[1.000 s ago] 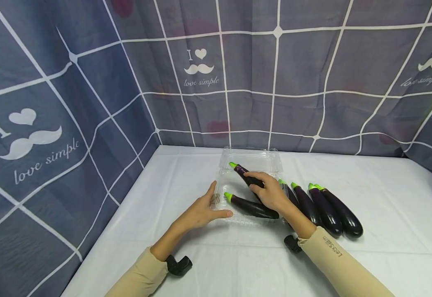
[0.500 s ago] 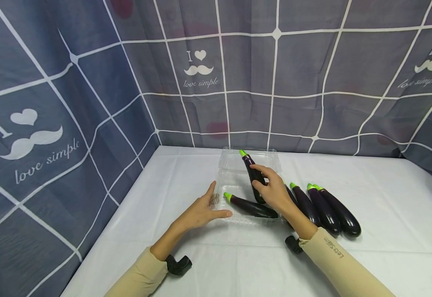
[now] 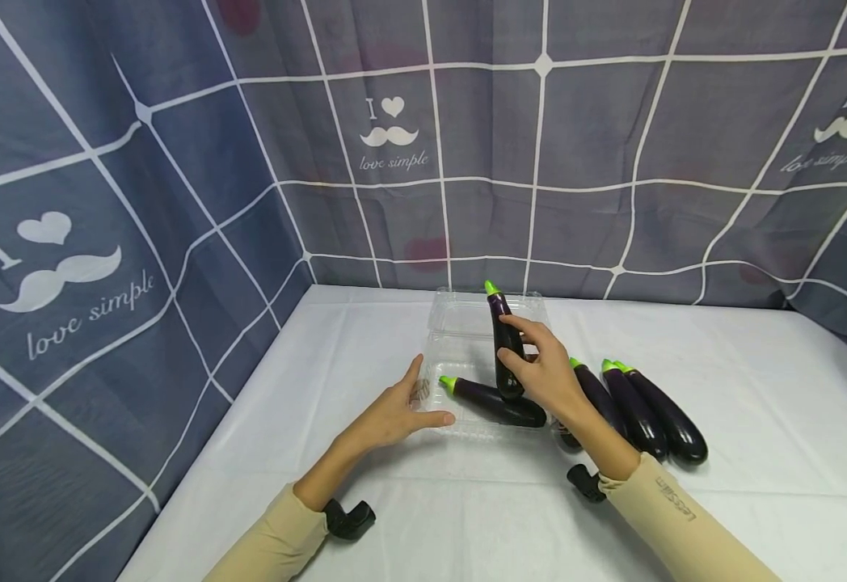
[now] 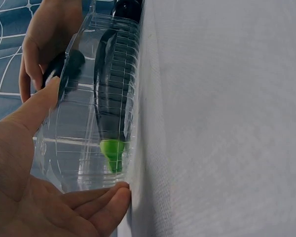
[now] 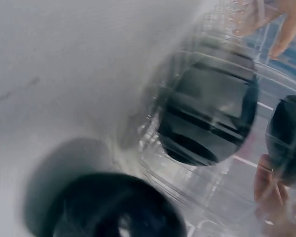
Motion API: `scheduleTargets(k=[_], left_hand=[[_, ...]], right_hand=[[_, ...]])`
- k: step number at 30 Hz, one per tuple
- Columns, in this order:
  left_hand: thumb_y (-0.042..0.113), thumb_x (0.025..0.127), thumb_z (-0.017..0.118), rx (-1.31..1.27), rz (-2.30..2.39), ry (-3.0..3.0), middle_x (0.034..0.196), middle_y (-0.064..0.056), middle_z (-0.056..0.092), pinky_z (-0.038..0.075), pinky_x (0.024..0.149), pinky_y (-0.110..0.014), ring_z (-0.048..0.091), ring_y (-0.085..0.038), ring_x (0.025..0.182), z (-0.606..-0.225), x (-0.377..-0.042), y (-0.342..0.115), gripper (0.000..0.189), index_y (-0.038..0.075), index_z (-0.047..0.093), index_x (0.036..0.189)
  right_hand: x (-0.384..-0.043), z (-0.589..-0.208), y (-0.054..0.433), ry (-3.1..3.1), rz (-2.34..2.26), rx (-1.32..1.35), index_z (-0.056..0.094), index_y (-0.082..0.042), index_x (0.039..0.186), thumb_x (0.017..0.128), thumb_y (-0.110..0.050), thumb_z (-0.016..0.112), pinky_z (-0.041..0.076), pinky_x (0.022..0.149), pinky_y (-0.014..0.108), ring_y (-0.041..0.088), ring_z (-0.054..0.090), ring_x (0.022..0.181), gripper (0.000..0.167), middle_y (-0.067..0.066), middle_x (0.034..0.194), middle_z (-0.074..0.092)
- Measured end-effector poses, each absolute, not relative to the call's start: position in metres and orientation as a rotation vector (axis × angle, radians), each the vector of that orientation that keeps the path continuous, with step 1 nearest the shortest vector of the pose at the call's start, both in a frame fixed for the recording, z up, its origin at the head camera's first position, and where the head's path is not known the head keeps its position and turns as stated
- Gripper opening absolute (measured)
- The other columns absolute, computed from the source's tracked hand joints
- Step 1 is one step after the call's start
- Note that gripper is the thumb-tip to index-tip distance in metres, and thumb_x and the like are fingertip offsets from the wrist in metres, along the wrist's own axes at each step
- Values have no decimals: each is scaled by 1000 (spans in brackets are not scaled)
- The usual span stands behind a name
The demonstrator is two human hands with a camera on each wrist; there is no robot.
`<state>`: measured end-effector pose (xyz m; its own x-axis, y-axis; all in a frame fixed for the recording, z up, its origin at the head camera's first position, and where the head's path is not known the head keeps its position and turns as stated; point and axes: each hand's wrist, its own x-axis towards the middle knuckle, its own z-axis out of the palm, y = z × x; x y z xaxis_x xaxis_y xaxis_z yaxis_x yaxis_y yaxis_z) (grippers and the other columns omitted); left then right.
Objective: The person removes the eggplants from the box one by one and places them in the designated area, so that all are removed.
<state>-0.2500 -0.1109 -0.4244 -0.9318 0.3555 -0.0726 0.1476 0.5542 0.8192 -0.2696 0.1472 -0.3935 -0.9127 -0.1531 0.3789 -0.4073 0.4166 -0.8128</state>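
A dark purple eggplant [image 3: 499, 323] with a bright green stem end is gripped by my right hand [image 3: 549, 368], stem pointing away, over the clear plastic container [image 3: 451, 349]. Inside the container, along its near side, lies another eggplant [image 3: 489, 402], its stem end to the left; the held one's lower end overlaps it in the head view. My left hand [image 3: 398, 412] rests at the container's left end, thumb and fingers spread about the corner. In the left wrist view, the lying eggplant [image 4: 108, 89] shows through the clear wall. The held eggplant's right side is partly hidden by my fingers.
Right of the container, several more eggplants [image 3: 642, 416] lie side by side on the white tablecloth [image 3: 773, 404]; one is partly hidden under my right forearm. The container's open lid [image 3: 460, 311] lies toward the back. A checked curtain [image 3: 482, 218] stands behind the table.
The held eggplant has turned from slanting left to nearly straight away, and moved slightly right with my right hand. My left hand and the lying eggplant have stayed in place.
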Motion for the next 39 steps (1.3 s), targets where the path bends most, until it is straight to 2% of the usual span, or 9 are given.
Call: scheduleTargets(k=[10,21,28,32,39], left_hand=[[45,81,80,415,1309,2564,156,-21,29,24,114,-46,26,-26,144,-425,-250,-110,116,8,2,159],[48,81,79,415,1297,2551,156,-21,28,24,114,-46,26,-26,144,-426,-250,-110,117,11,1,160],[50,80,79,433,1296,2574,156,-22,28,24,114,-47,26,-28,144,-428,-251,-112,117,8,2,159],[55,78,78,450,1286,2577,155,-23,29,25,114,-48,26,-29,144,-428,-252,-113,121,8,2,159],[60,77,77,440,1274,2568,154,-23,32,27,113,-48,30,-28,142,-428,-253,-114,123,13,0,160]], right_hand=[[-261,-386,154,-2472,1434,531,56,-8,140,93,-9,65,53,83,47,35,58,110,48,18,124,57],[-246,-382,172,-2546,1402,489,55,-13,140,95,-15,63,48,89,48,32,54,115,46,12,137,53],[-238,-381,182,-2586,1340,486,57,-15,138,93,-14,64,47,84,45,31,58,111,46,11,134,56],[-231,-379,189,-2610,1279,497,58,-18,138,93,-16,65,46,86,48,31,58,113,45,8,135,57],[-219,-377,202,-2608,1226,494,58,-18,138,94,-19,66,48,83,48,29,61,108,44,9,134,59]])
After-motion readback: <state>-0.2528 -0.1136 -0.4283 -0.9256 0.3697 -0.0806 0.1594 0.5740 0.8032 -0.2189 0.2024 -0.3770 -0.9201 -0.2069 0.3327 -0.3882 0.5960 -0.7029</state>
